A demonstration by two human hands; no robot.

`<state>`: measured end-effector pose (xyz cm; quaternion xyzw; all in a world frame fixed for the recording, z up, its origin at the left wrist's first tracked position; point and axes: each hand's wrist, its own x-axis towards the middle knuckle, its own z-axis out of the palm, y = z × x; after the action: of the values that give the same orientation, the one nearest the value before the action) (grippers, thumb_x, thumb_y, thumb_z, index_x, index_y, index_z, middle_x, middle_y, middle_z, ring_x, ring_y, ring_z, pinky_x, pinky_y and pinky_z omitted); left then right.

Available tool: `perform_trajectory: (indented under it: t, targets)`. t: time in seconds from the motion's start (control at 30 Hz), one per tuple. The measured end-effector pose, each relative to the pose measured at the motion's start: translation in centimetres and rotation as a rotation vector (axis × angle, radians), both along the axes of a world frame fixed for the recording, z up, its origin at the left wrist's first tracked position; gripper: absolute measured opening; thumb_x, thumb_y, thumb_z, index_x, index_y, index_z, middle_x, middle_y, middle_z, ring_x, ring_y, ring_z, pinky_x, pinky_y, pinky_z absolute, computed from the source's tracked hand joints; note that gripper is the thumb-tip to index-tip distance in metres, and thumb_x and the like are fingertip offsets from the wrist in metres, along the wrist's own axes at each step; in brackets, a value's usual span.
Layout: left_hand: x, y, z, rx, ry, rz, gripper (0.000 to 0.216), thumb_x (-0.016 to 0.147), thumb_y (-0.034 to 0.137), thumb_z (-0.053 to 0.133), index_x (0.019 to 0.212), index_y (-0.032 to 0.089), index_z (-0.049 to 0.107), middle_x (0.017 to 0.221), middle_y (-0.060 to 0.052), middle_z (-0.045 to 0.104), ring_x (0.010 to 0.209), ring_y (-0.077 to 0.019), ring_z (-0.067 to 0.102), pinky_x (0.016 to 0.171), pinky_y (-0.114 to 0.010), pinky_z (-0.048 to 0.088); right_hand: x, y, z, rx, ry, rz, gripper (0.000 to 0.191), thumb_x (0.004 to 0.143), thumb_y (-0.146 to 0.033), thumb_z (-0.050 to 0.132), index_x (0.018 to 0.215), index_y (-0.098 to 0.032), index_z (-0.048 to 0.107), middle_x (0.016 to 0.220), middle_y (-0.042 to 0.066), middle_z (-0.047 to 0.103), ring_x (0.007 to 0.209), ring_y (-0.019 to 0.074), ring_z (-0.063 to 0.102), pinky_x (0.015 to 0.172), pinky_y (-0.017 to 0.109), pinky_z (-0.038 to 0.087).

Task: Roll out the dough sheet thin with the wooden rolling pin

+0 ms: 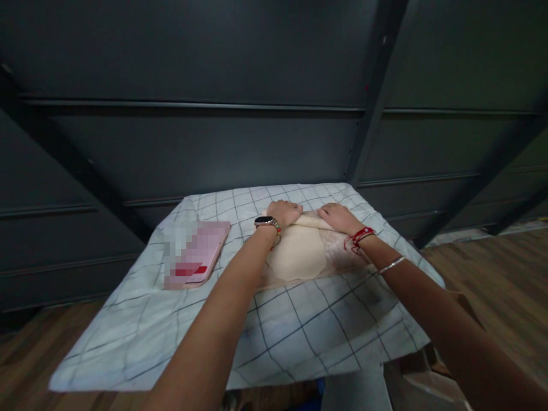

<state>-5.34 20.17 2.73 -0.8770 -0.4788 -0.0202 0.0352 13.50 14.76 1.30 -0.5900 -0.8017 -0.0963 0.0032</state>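
Observation:
A flat round of pale dough (pixel 297 257) lies on a board (pixel 338 260) on the checked cloth. A pale rolling pin (pixel 311 221) rests across the dough's far edge. My left hand (pixel 284 213) lies palm down on the pin's left end, fingers stretched flat. My right hand (pixel 339 217) presses flat on its right end. A watch is on my left wrist, red threads and a metal bangle on my right.
A white cloth with a dark grid (pixel 180 319) covers the low table. A pink phone (pixel 194 254) lies left of the dough. A dark metal-framed wall (pixel 240 142) stands close behind. Wooden floor (pixel 500 285) shows on the right.

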Motion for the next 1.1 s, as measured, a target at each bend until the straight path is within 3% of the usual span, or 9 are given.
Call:
perform_trajectory:
  t: [0.17,0.33,0.4,0.53,0.63,0.77,0.93,1.1]
  targets:
    - [-1.6,-3.0,-0.2,0.081,-0.028,-0.049,0.051,0.097,0.037,0.021,0.108,0.016,0.067,0.112,-0.012,0.067,0.105,-0.0266,0.061,0.082,-0.036,0.045,-1.5,-3.0,-0.1,-0.005,0.029,0.070,0.045,0.100,-0.024,0.021,0.117,-0.008,0.061,0.118,0.017,0.064,0.112,0.0224,0.056,0.097,0.033,0.038]
    - [-4.0,-6.2,-1.0,0.109,-0.078,-0.146,0.046,0.099,0.034,0.021,0.120,0.018,0.059,0.124,-0.009,0.062,0.111,-0.0241,0.057,0.093,-0.037,0.040,-5.4,-9.4,0.1,0.056,0.062,-0.167,0.045,0.101,-0.034,0.023,0.116,-0.009,0.057,0.108,0.019,0.065,0.101,0.0251,0.061,0.090,0.037,0.043]
    - [-5.0,-7.0,-1.3,0.114,-0.097,-0.163,0.045,0.099,0.036,0.023,0.127,0.019,0.054,0.126,-0.009,0.061,0.114,-0.0237,0.055,0.098,-0.038,0.037,-7.0,-11.9,0.0,0.098,0.065,-0.225,0.039,0.098,-0.025,0.028,0.122,-0.008,0.054,0.110,0.022,0.063,0.098,0.0255,0.061,0.085,0.036,0.045]
    - [-5.8,-7.2,-1.6,0.111,-0.116,-0.229,0.046,0.100,0.037,0.024,0.132,0.017,0.049,0.136,-0.011,0.053,0.123,-0.0227,0.048,0.106,-0.038,0.031,-9.0,-14.7,-0.2,0.099,0.096,-0.211,0.043,0.094,-0.015,0.032,0.135,-0.007,0.044,0.112,0.023,0.061,0.098,0.0246,0.062,0.080,0.034,0.049]
    - [-5.1,-6.6,-1.7,0.064,-0.125,-0.228,0.046,0.100,0.037,0.023,0.135,0.018,0.047,0.142,-0.010,0.048,0.132,-0.0243,0.039,0.109,-0.041,0.028,-9.1,-14.7,-0.2,0.105,0.117,-0.220,0.043,0.096,-0.019,0.032,0.134,-0.005,0.046,0.115,0.023,0.061,0.100,0.0255,0.062,0.081,0.036,0.051]
    - [-2.9,-5.4,-1.6,0.021,-0.151,-0.180,0.049,0.101,0.035,0.019,0.140,0.019,0.043,0.148,-0.009,0.041,0.138,-0.0255,0.030,0.112,-0.045,0.023,-7.7,-13.4,-0.8,0.185,0.075,-0.214,0.047,0.097,-0.034,0.037,0.132,-0.005,0.049,0.125,0.023,0.057,0.113,0.0297,0.055,0.094,0.044,0.044]
    - [0.4,-3.7,-0.9,0.005,-0.139,-0.216,0.045,0.100,0.028,0.022,0.133,0.021,0.052,0.144,-0.006,0.046,0.136,-0.0245,0.034,0.110,-0.045,0.026,-5.4,-11.8,-1.6,0.205,0.070,-0.166,0.046,0.096,-0.041,0.042,0.128,-0.009,0.052,0.127,0.021,0.057,0.115,0.0297,0.053,0.097,0.043,0.042]
    - [3.2,-1.9,-0.9,-0.012,-0.131,-0.240,0.041,0.098,0.027,0.028,0.126,0.025,0.058,0.140,-0.004,0.052,0.132,-0.0244,0.041,0.105,-0.043,0.032,-3.4,-10.3,-1.6,0.120,0.100,-0.083,0.043,0.095,-0.038,0.045,0.125,-0.008,0.052,0.128,0.021,0.057,0.116,0.0288,0.053,0.098,0.042,0.041]
